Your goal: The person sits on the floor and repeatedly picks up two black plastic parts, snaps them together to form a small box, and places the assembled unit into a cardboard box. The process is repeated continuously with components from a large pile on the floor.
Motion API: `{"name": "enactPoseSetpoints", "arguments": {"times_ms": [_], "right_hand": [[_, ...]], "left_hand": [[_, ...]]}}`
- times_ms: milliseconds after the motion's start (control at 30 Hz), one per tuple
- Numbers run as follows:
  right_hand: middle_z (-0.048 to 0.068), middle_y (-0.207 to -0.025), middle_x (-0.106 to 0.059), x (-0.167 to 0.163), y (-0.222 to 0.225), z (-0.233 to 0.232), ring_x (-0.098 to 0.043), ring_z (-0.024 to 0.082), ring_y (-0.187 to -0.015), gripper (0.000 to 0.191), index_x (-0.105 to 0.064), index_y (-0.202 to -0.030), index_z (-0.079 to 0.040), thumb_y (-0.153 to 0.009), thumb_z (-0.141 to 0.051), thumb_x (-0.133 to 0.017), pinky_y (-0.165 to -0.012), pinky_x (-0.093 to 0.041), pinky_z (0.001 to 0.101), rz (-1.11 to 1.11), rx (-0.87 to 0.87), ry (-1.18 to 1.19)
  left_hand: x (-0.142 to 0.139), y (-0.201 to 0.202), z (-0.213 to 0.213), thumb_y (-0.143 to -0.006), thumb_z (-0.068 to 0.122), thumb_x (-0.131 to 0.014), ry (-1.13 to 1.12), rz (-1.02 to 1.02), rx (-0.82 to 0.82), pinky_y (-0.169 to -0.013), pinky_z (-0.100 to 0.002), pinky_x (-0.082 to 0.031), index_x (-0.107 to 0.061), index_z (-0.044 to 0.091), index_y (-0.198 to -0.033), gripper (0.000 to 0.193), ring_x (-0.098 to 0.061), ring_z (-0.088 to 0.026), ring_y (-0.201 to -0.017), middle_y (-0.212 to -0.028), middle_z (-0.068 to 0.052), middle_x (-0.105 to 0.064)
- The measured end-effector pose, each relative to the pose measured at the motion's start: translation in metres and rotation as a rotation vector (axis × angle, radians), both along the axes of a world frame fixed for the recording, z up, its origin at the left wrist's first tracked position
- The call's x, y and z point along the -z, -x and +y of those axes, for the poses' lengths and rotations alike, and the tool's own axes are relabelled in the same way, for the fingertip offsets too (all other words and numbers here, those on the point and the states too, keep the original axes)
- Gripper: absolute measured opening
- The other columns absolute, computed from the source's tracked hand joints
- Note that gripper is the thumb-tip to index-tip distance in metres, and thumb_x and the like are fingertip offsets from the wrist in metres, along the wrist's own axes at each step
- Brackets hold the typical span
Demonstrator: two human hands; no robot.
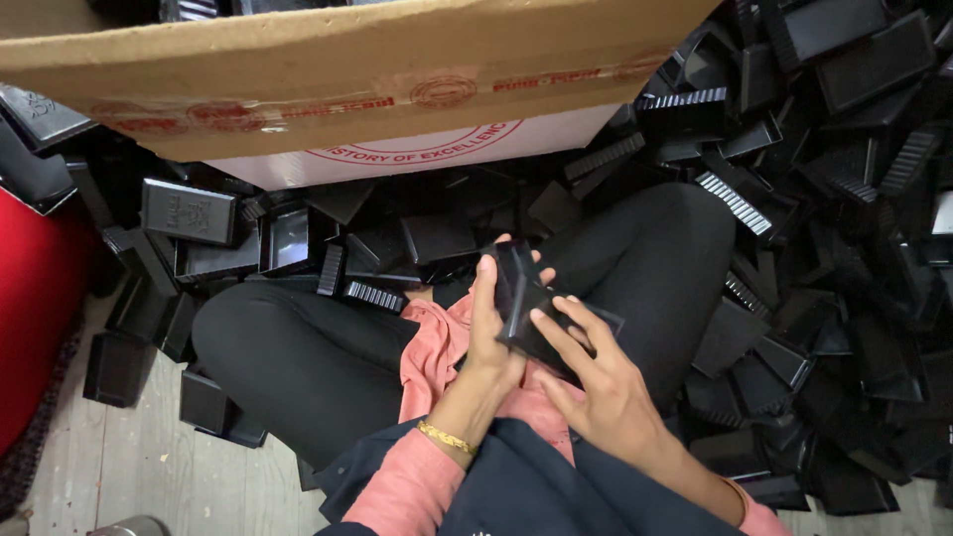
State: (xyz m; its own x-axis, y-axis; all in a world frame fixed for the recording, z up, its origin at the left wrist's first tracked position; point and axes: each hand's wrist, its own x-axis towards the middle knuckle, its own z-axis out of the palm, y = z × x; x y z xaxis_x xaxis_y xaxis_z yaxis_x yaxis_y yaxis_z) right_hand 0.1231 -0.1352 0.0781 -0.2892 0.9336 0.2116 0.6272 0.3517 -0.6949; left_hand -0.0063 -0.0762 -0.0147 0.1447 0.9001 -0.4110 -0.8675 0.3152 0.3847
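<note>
Two hands of mine meet over my lap, both on the same black plastic box (526,308). My left hand (489,318) wraps the box from its left side, fingers (486,288) closed against its wall and the thumb hidden behind it, so the grip is firm. My right hand (596,382) comes in from below and to the right; its fingers (556,333) lie spread along the lower face of the box, pressing on it rather than curled round it. The box is tilted, one corner up near my left fingertips, and a flat dark flap or lid juts out toward my right knee; I cannot tell whether that part is joined to it or loose.

I sit cross-legged on a pale wooden floor (129,457), black trousers (328,347) on both legs, a pink cloth (437,347) bunched in my lap just under the box. A gold bangle (447,437) rings my left wrist.

Many more black plastic boxes (824,248) are heaped to my right and ahead of my knees, some open side up, some ribbed along an edge. A cardboard carton (328,69) stands beyond them, its flap hanging over the heap. A red thing (35,318) fills the left edge.
</note>
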Motion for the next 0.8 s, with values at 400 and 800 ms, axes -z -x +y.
{"name": "enactPoseSetpoints", "arguments": {"times_ms": [400,800], "right_hand": [[0.01,-0.117,-0.059,0.021,-0.018,0.021,-0.063,0.015,-0.105,0.09,-0.041,-0.146,-0.005,-0.071,-0.014,-0.09,-0.088,-0.057,0.03,0.381,0.236,0.33],[0.011,-0.118,-0.07,0.027,-0.047,0.018,-0.065,0.015,-0.11,0.051,-0.06,-0.139,0.007,-0.098,-0.023,-0.06,-0.096,-0.055,0.0276,0.778,-0.117,0.867]], "left_hand": [[-0.011,-0.011,-0.011,-0.111,0.038,-0.043,-0.458,0.262,0.082,-0.112,-0.036,-0.049,-0.038,0.002,-0.155,0.056,-0.058,-0.02,-0.13,-0.151,-0.014,-0.051],[-0.038,0.03,0.02,-0.088,0.041,-0.075,-0.674,1.331,0.079,-0.063,-0.029,-0.051,-0.062,0.002,-0.091,0.041,-0.061,-0.014,-0.066,-0.075,-0.008,-0.062]]}}
